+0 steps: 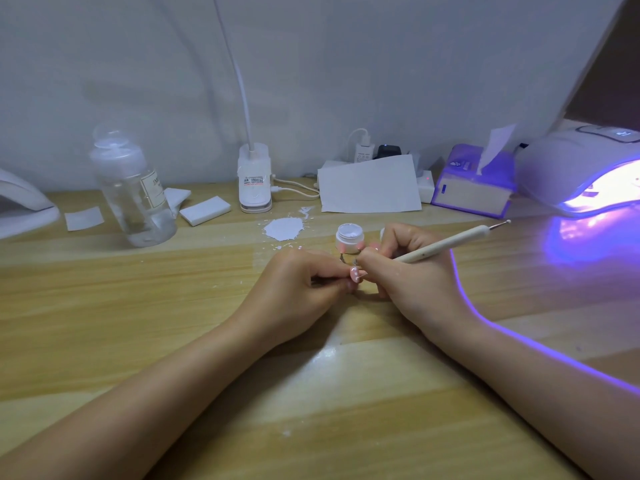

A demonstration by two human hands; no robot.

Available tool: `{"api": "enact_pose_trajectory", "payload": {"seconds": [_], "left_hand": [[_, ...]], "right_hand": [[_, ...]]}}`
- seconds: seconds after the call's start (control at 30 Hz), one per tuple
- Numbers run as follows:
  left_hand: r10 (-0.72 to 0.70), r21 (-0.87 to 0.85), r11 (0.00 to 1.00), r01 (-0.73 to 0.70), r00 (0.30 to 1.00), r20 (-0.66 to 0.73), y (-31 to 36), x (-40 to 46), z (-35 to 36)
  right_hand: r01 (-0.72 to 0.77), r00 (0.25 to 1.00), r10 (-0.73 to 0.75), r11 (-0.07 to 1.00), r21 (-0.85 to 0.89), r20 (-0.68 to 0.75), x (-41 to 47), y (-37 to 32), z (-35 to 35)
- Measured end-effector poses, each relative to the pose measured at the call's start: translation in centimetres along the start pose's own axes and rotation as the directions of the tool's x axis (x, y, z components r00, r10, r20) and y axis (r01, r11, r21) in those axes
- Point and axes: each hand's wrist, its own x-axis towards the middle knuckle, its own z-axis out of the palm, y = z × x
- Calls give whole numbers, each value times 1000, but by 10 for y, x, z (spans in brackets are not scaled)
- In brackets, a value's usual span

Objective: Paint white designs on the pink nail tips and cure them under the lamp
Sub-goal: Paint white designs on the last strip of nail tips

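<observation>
While pinching the pink nail tip (pixel 354 274) in left hand (pixel 298 289) fingers mid-table, right hand (pixel 412 271) clamped on dotting pen (pixel 450 242), risking smeared uncured white dots from any slip.
</observation>
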Motion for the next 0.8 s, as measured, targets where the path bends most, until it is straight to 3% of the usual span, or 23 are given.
{"api": "enact_pose_trajectory", "payload": {"seconds": [0.8], "left_hand": [[3,-23,1000,-3,1000,-13,-1,0,1]], "right_hand": [[-17,1000,17,1000,15,-16,1,3,-1]]}}
